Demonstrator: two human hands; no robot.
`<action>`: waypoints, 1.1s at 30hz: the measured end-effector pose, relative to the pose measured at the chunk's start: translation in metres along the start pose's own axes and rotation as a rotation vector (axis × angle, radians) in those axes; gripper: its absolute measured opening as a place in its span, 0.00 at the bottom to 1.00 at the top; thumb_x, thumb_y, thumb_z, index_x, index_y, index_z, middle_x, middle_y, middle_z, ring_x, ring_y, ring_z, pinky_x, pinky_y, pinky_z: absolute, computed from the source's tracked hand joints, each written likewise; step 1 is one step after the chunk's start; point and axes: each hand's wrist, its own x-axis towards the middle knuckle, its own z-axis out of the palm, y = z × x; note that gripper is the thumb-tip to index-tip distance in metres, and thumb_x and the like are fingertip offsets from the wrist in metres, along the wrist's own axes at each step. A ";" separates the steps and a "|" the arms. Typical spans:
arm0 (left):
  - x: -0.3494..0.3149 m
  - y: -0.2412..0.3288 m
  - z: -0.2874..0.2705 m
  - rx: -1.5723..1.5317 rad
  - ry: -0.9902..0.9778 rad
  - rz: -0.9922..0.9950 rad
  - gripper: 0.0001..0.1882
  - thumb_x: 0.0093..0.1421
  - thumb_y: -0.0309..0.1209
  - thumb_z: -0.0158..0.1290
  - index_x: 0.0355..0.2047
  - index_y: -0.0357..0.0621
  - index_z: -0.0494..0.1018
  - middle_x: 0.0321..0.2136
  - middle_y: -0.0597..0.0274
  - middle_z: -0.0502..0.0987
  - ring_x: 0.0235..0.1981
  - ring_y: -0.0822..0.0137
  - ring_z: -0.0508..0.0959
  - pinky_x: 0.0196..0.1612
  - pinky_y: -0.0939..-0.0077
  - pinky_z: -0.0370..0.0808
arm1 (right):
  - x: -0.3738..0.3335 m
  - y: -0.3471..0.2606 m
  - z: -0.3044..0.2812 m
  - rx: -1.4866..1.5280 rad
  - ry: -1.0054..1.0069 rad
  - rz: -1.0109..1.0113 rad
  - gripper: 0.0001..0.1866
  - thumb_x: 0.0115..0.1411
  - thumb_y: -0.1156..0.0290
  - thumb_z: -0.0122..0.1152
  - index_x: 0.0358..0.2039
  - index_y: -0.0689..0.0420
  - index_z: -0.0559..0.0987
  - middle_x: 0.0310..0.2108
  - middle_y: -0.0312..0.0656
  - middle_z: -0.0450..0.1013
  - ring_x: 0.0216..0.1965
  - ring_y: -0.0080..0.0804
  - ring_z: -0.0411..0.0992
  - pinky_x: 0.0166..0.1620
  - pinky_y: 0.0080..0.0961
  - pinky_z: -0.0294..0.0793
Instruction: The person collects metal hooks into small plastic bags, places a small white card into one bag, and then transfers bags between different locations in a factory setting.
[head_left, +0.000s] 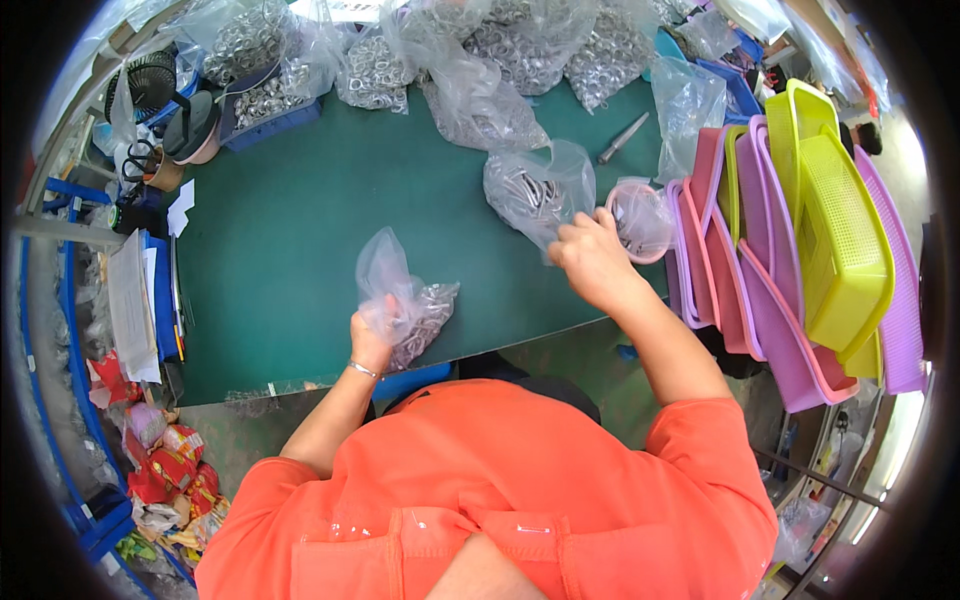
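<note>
- On the green counter [290, 230] we see the left hand [372, 342] near the front edge, its fingers closed round the neck of a clear bag [427, 322].
- The bag's metal pieces gather at its right end, beside the hand, while the loose plastic stands up to the left; we judge that gripping the neck keeps them from spilling.
- Farther to the right, the right hand [597, 258] reaches with bent fingers to the lower edge of a second clear bag [530, 192]; we cannot tell whether the fingertips pinch the plastic or merely rest there.
- Just beside that hand is a pink tub [648, 258] with clear plastic and metal pieces inside, presumably kept within easy reach.
- Filled bags [500, 62] crowd the far edge, which we take as a way of leaving the middle free for handling.
- At the right, we find baskets [855, 245] nested on their sides, probably to save room.
</note>
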 end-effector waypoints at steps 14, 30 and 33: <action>0.032 0.241 0.013 0.333 -0.367 1.453 0.03 0.41 0.29 0.50 0.19 0.44 0.70 0.34 0.64 0.71 0.42 0.63 0.69 0.50 0.59 0.57 | 0.015 -0.076 -0.017 1.354 0.369 0.032 0.28 0.52 0.66 0.56 0.52 0.63 0.62 0.51 0.49 0.63 0.52 0.41 0.62 0.54 0.35 0.60; 0.112 0.163 0.074 0.242 -0.532 -0.081 0.30 0.48 0.40 0.53 0.44 0.27 0.61 0.35 0.37 0.73 0.39 0.45 0.74 0.44 0.62 0.70 | -0.022 0.017 -0.055 1.896 0.407 0.836 0.16 0.57 0.69 0.55 0.44 0.64 0.70 0.38 0.43 0.71 0.36 0.31 0.71 0.39 0.27 0.71; 0.105 0.152 0.082 0.221 -0.412 0.155 0.20 0.49 0.31 0.49 0.40 0.30 0.62 0.30 0.37 0.74 0.35 0.42 0.74 0.41 0.59 0.71 | 0.009 0.032 -0.051 1.816 0.200 0.952 0.16 0.56 0.70 0.57 0.43 0.65 0.71 0.37 0.43 0.71 0.35 0.31 0.71 0.39 0.26 0.70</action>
